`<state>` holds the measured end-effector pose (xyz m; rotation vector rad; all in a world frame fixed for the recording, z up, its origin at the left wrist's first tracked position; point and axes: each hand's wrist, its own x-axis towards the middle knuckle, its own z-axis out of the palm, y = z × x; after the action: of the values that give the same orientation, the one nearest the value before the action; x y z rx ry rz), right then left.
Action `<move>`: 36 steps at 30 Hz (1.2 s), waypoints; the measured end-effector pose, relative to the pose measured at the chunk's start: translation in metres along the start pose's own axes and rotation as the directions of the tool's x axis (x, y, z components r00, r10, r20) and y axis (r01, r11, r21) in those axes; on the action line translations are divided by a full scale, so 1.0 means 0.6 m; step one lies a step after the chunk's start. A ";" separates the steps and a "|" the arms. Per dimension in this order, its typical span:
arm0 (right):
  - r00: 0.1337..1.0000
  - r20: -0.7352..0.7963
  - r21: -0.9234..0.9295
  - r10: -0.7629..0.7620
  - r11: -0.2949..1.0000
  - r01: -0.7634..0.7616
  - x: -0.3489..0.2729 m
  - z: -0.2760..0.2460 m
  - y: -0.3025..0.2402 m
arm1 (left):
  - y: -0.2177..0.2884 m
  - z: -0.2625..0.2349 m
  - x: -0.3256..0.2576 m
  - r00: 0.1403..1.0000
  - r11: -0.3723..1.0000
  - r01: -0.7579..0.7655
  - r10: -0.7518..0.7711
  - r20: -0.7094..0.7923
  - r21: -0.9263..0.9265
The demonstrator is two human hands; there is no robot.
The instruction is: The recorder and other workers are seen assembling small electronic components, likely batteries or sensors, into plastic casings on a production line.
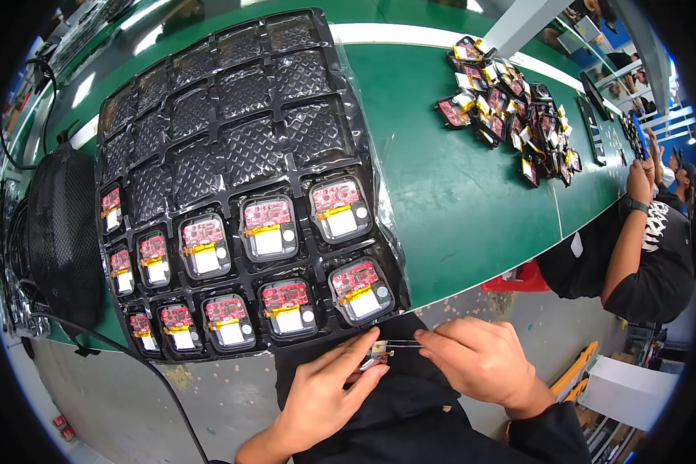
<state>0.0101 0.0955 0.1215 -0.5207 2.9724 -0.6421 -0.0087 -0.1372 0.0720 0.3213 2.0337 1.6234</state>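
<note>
Over my lap, just off the table's near edge, my left hand pinches a small electronic part between thumb and fingers. Most of that part is hidden by the fingers. Closed around thin metal tweezers, my right hand points their tips at the part from the right. Directly beyond my hands lies a black plastic tray with rows of pockets. Its nearer pockets hold square device housings with red circuit boards, yellow ribbons and white blocks; the farther pockets show bare textured bottoms.
Right of the tray, a pile of similar boards and housings lies on the green table. A black mesh-covered object and a black cable are at the left. A co-worker sits at the right, by a red stool.
</note>
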 end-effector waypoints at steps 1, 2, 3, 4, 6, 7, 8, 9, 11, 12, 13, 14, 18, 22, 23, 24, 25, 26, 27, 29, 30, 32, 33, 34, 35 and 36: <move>1.000 0.001 0.000 0.000 1.000 0.000 0.000 0.001 -0.002 | -0.001 0.001 0.000 1.000 1.000 -0.005 0.005 -0.001 -0.002; 1.000 -0.010 -0.014 0.002 1.000 -0.003 0.000 0.002 -0.003 | -0.001 0.001 0.000 1.000 1.000 -0.005 0.005 -0.001 -0.002; 1.000 -0.021 -0.028 0.005 1.000 -0.005 0.000 0.002 -0.003 | 0.001 0.001 0.001 1.000 1.000 -0.001 0.001 0.001 0.011; 1.000 -0.021 -0.028 0.006 1.000 -0.007 0.001 0.002 -0.002 | 0.001 0.001 0.001 1.000 1.000 0.003 -0.003 0.003 0.024; 1.000 0.009 0.026 -0.009 1.000 0.009 0.006 -0.002 0.005 | -0.005 -0.002 0.001 1.000 1.000 -0.010 0.009 0.029 0.029; 1.000 0.010 0.025 -0.007 1.000 0.007 0.008 -0.001 0.012 | -0.007 -0.004 0.001 0.998 0.999 -0.025 0.023 0.055 0.033; 0.999 0.032 0.078 -0.016 0.997 0.014 0.009 0.002 0.022 | -0.009 -0.006 0.001 0.998 0.999 -0.025 0.023 0.057 0.032; 0.998 0.053 0.131 -0.027 0.991 0.020 0.010 0.004 0.027 | -0.010 -0.010 0.002 0.996 1.000 0.012 -0.010 0.084 -0.021; 0.998 0.047 0.145 -0.051 0.989 0.043 0.011 0.004 0.027 | -0.006 -0.012 0.004 0.992 0.996 0.053 -0.045 0.114 -0.070; 0.996 0.040 0.158 -0.076 0.985 0.069 0.011 0.004 0.027 | -0.003 -0.012 0.005 0.992 0.994 0.065 -0.055 0.116 -0.084; 0.996 0.042 0.159 -0.078 0.985 0.070 0.010 0.002 0.024 | -0.002 -0.013 0.004 0.991 0.992 0.078 -0.067 0.114 -0.100; 0.997 0.012 0.094 -0.081 0.992 0.080 0.009 -0.002 0.020 | -0.001 -0.013 0.004 0.991 0.992 0.080 -0.069 0.112 -0.100; 0.994 -0.046 -0.001 -0.099 0.995 0.099 0.008 -0.002 0.018 | -0.001 -0.015 0.007 0.997 0.995 0.062 -0.059 0.040 -0.076; 0.994 -0.045 -0.035 -0.100 0.995 0.098 0.009 0.005 0.015 | 0.008 -0.013 0.009 0.997 0.998 0.060 -0.059 0.048 -0.026; 0.993 -0.055 -0.064 -0.102 0.993 0.099 0.007 0.007 0.013 | 0.008 -0.012 0.009 0.997 0.998 0.061 -0.060 0.047 -0.025; 0.992 -0.065 -0.092 -0.105 0.991 0.099 0.006 0.008 0.012 | 0.007 -0.010 0.009 0.998 0.998 0.053 -0.052 0.037 -0.028; 0.992 -0.066 -0.093 -0.104 0.991 0.098 0.005 0.010 0.012 | 0.006 -0.009 0.009 0.999 0.999 0.043 -0.042 0.028 -0.031; 0.991 -0.074 -0.110 -0.110 0.989 0.102 0.004 0.012 0.012 | 0.007 -0.009 0.009 0.999 0.999 0.042 -0.041 0.028 -0.031; 0.990 -0.082 -0.127 -0.116 0.986 0.105 0.004 0.013 0.012 | 0.007 -0.009 0.010 0.998 0.999 0.047 -0.046 0.033 -0.023; 0.991 -0.076 -0.122 -0.113 0.987 0.103 0.006 0.010 0.010 | 0.007 -0.009 0.009 0.998 0.998 0.053 -0.053 0.035 -0.013; 0.992 -0.070 -0.119 -0.109 0.988 0.101 0.007 0.009 0.010 | 0.005 -0.010 0.008 0.998 0.999 0.049 -0.049 0.040 -0.012; 0.994 -0.059 -0.056 -0.095 0.994 0.092 0.007 0.010 0.015 | 0.000 -0.013 0.006 0.998 0.999 0.044 -0.043 0.045 -0.011; 0.996 -0.048 0.006 -0.081 0.997 0.082 0.008 0.011 0.019 | -0.005 -0.014 0.005 0.998 0.996 0.046 -0.043 0.054 -0.070; 0.996 -0.048 0.005 -0.080 0.997 0.081 0.009 0.013 0.021 | -0.009 -0.014 0.005 0.997 0.990 0.048 -0.040 0.063 -0.129; 0.996 -0.042 0.075 -0.083 0.993 0.086 0.011 0.016 0.024 | -0.011 -0.014 0.005 0.997 0.990 0.047 -0.039 0.065 -0.130; 0.996 -0.036 0.144 -0.086 0.985 0.090 0.012 0.017 0.025 | -0.013 -0.013 0.005 0.996 0.992 0.036 -0.026 0.081 -0.125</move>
<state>-0.0003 0.1020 0.1059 -0.6390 2.9126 -0.8746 -0.0143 -0.1446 0.0648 0.3024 1.8592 1.6841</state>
